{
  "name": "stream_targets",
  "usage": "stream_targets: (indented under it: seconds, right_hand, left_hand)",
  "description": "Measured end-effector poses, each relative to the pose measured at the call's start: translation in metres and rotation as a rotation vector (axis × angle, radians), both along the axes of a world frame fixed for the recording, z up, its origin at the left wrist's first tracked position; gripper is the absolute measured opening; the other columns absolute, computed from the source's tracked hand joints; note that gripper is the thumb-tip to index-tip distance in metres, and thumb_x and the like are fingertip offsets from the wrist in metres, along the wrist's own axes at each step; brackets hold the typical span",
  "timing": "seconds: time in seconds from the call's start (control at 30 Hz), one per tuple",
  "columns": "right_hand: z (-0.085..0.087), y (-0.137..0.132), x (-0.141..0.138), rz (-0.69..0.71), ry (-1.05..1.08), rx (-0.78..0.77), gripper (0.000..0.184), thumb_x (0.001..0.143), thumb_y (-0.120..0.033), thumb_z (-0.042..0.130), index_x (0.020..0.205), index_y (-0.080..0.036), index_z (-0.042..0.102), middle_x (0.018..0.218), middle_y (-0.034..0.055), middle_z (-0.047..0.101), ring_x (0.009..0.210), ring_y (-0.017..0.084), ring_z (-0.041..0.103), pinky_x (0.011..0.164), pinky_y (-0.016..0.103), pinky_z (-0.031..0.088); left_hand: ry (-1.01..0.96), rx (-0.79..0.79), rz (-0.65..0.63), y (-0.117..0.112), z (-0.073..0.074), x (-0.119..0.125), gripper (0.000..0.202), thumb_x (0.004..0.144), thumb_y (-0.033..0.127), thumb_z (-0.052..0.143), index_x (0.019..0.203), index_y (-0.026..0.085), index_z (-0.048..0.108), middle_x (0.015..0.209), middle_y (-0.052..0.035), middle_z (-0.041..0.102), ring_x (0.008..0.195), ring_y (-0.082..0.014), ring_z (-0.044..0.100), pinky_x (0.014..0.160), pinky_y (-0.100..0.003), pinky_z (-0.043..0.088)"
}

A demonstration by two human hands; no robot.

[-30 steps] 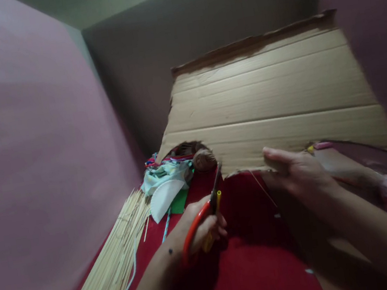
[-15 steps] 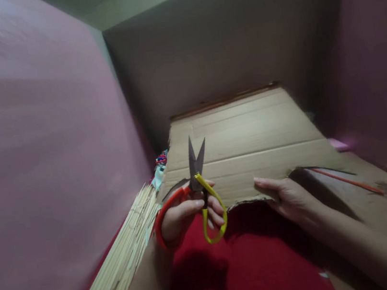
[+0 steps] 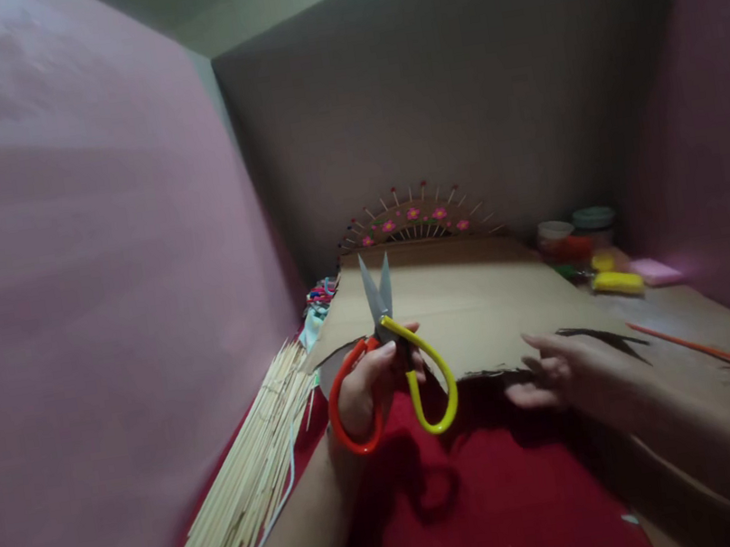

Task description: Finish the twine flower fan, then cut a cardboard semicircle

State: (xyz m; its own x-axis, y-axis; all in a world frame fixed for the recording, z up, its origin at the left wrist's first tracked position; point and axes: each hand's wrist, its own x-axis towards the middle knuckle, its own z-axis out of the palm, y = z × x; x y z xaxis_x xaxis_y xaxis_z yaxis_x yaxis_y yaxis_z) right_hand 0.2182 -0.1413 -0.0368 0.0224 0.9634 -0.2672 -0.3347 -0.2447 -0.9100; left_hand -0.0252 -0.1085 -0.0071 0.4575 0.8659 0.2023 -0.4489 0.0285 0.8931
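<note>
My left hand (image 3: 367, 390) is closed on a pair of scissors (image 3: 378, 294) with one red and one yellow handle. The blades point away from me and stand a little apart. Behind them lies a large sheet of cardboard (image 3: 458, 305) with a rough front edge; whether my left fingertips also touch it I cannot tell. At the right part of that edge is my right hand (image 3: 558, 368), slightly blurred, its fingers apart and nothing held in them.
A bundle of thin sticks (image 3: 250, 473) lies on the left beside a white cord (image 3: 291, 467). A flower-decorated fan shape (image 3: 411, 216) stands at the back. To the right are tubs (image 3: 594, 221), a yellow block (image 3: 617, 282) and an orange stick (image 3: 691, 346). Red cloth (image 3: 507, 490) lies in front.
The cardboard has tipped down flatter, so the fan shape and the tubs behind it now show. My right hand has loosened from its edge. The scissors have swung slightly right.
</note>
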Motion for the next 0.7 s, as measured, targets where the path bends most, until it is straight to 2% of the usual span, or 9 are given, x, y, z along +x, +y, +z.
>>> stream_targets:
  seconds: [0.07,0.1,0.17,0.23,0.3,0.33,0.4,0.5,0.7]
  right_hand:
    - [0.009,-0.019,0.005,0.131,-0.24,-0.147,0.026,0.07,-0.042,0.063,0.069,-0.017,0.055,0.06,0.0046,0.061,0.05,0.018,0.06,0.048,0.032,0.051]
    - [0.014,-0.028,0.005,0.171,-0.412,-0.13,0.028,0.071,-0.043,0.063,0.066,-0.016,0.055,0.057,0.0045,0.06,0.045,0.015,0.056,0.042,0.027,0.046]
    - [0.026,-0.039,-0.001,0.154,-0.629,0.081,0.029,0.069,-0.042,0.065,0.062,-0.015,0.058,0.052,0.0017,0.056,0.047,0.01,0.052,0.045,0.021,0.043]
    - [0.037,-0.041,-0.016,0.095,-0.509,0.264,0.03,0.07,-0.046,0.062,0.07,-0.016,0.061,0.061,0.0024,0.06,0.054,0.011,0.055,0.051,0.021,0.045]
    - [0.042,-0.034,-0.034,0.093,-0.3,0.295,0.035,0.07,-0.046,0.063,0.093,-0.02,0.06,0.074,0.0022,0.064,0.061,0.012,0.058,0.055,0.023,0.047]
    - [0.043,-0.028,-0.043,0.141,-0.241,0.306,0.034,0.072,-0.046,0.061,0.095,-0.021,0.059,0.07,0.0014,0.063,0.057,0.011,0.056,0.052,0.022,0.045]
    - [0.043,-0.017,-0.059,0.212,-0.179,0.303,0.03,0.076,-0.047,0.057,0.086,-0.019,0.058,0.057,-0.0016,0.057,0.043,0.007,0.045,0.04,0.017,0.033]
    - [0.036,-0.006,-0.075,0.168,-0.12,0.343,0.029,0.077,-0.045,0.056,0.068,-0.018,0.05,0.041,-0.0073,0.041,0.034,0.004,0.03,0.034,0.017,0.02]
    - [0.026,-0.003,-0.082,0.167,0.102,0.346,0.028,0.07,-0.04,0.065,0.066,-0.019,0.048,0.041,-0.0101,0.033,0.034,0.003,0.026,0.034,0.017,0.018]
  left_hand:
    - [-0.024,-0.038,0.046,0.0,-0.001,0.002,0.034,0.083,0.027,0.046,0.106,0.008,0.062,0.077,-0.0063,0.061,0.072,-0.0141,0.056,0.07,-0.027,0.044]
    - [-0.028,-0.053,0.053,-0.001,-0.001,0.004,0.033,0.082,0.027,0.047,0.105,0.008,0.063,0.077,-0.006,0.061,0.073,-0.0139,0.054,0.071,-0.027,0.043]
    - [-0.03,-0.079,0.059,-0.005,0.0,0.009,0.033,0.081,0.027,0.049,0.104,0.008,0.064,0.078,-0.0056,0.061,0.073,-0.0137,0.053,0.07,-0.026,0.042]
    - [-0.037,-0.102,0.053,-0.01,0.001,0.017,0.033,0.08,0.028,0.051,0.102,0.008,0.066,0.077,-0.0052,0.061,0.072,-0.013,0.051,0.069,-0.025,0.041]
    - [-0.053,-0.122,0.002,-0.014,0.001,0.025,0.032,0.081,0.029,0.052,0.101,0.008,0.066,0.074,-0.0047,0.061,0.071,-0.0127,0.051,0.069,-0.025,0.041]
    - [-0.062,-0.129,-0.036,-0.016,0.001,0.028,0.032,0.081,0.03,0.052,0.1,0.009,0.067,0.074,-0.0045,0.061,0.07,-0.0129,0.051,0.069,-0.025,0.041]
    - [-0.084,-0.129,-0.08,-0.017,-0.001,0.033,0.028,0.08,0.029,0.054,0.095,0.01,0.068,0.074,-0.0042,0.061,0.07,-0.0134,0.052,0.07,-0.026,0.041]
    - [-0.114,-0.144,-0.019,-0.015,-0.005,0.036,0.022,0.079,0.027,0.056,0.087,0.01,0.067,0.071,-0.0027,0.059,0.065,-0.0114,0.05,0.066,-0.024,0.041]
    - [-0.158,-0.164,0.095,-0.013,-0.011,0.038,0.018,0.078,0.022,0.058,0.063,0.012,0.055,0.053,0.0043,0.039,0.047,-0.0043,0.036,0.046,-0.017,0.032]
